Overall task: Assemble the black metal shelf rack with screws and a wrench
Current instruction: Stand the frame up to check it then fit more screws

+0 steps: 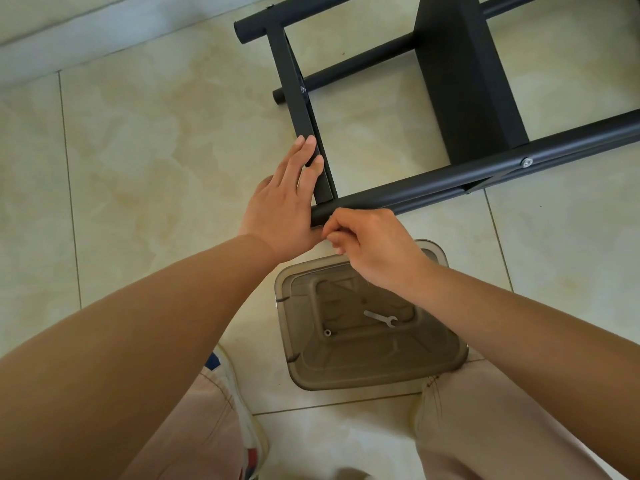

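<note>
The black metal shelf rack (460, 174) lies on its side on the tiled floor. My left hand (287, 199) presses flat, fingers straight, against the square crossbar (298, 98) close to where it meets the near round tube. My right hand (374, 244) has curled fingers pinching at the underside of that tube's end; whatever they pinch is hidden, perhaps a screw. A silver bolt head (526, 162) shows further along the tube. The small flat wrench (381, 318) and a lone nut (327, 332) lie in the smoky plastic tray (301, 368) below my hands.
A wide black shelf panel (464, 71) crosses the frame at the upper right. A pale baseboard (69, 36) runs along the far left. My knees and a white shoe (239, 410) flank the tray at the bottom.
</note>
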